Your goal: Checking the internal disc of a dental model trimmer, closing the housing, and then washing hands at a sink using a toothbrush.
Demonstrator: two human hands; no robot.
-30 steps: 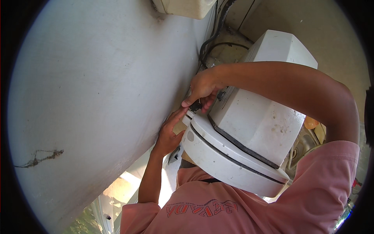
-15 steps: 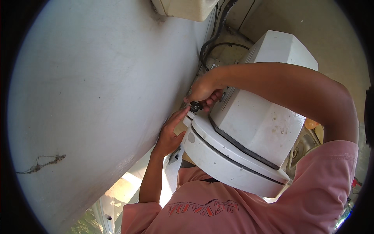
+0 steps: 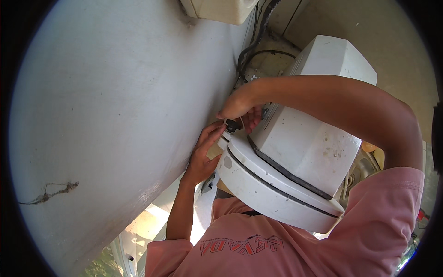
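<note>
A white boxy appliance [image 3: 314, 143] with a rounded base [image 3: 267, 194] lies against my body. My right hand [image 3: 242, 101] arches over a small black fitting [image 3: 232, 126] at the base's upper left corner, fingers curled; its fingertips are partly hidden. A thin pale loop, perhaps cord or wire, shows beside the fitting. My left hand [image 3: 202, 154] reaches up along the base's left side, fingers stretched toward the fitting and touching near it, thumb apart.
A pale wall [image 3: 106, 106] fills the left. A cream box [image 3: 217, 9] is at the top, beside black hoses [image 3: 256, 41]. A metal basin [image 3: 353, 180] and an orange object [image 3: 368, 146] sit right of the appliance; a bright opening shows lower left.
The fingers of my left hand have shifted a little upward at the fitting. My right hand has dipped slightly, and the pale loop shows more clearly now.
</note>
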